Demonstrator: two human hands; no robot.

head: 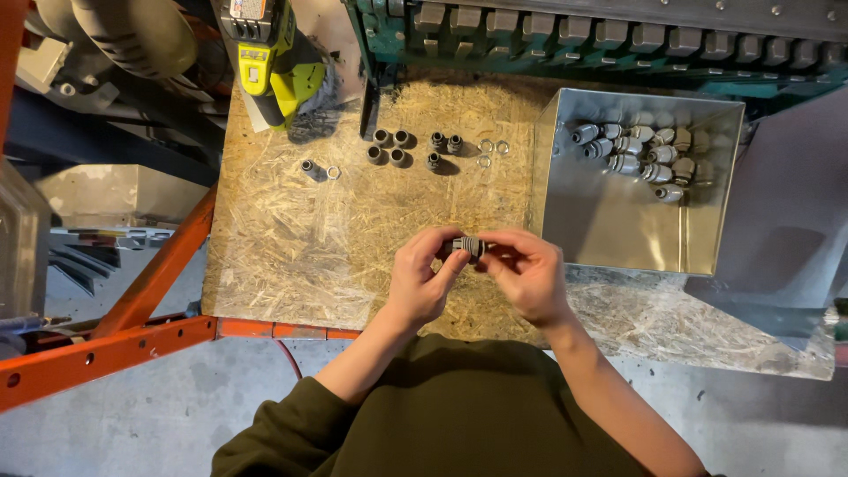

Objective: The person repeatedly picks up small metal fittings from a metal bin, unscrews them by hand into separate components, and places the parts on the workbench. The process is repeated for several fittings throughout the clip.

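- I see my left hand [422,281] and my right hand [527,276] close together over the near part of the chipboard worktop [283,238], and both pinch one small grey metal fitting [469,246] between their fingertips.
- The fitting is in the air between the two hands, a little above the board, just to the left of the near left corner of the metal tray [618,230].
- The left hand closes on the left end of the fitting with thumb and forefinger; the right hand closes on its right end, with the other fingers curled.
- The open metal tray stands on the right side of the worktop; a heap of grey fittings [640,155] lies in its far part, and its near part is bare.
- On the far part of the board, several small dark nuts [389,147] stand in a group, and to the right of them more small parts [443,148] and thin rings [492,150].
- One single part with a ring [319,169] lies apart, more to the left.
- A yellow-green cordless drill [274,62] rests at the far left corner of the board.
- An orange steel frame [132,309] runs on the left, below the board.
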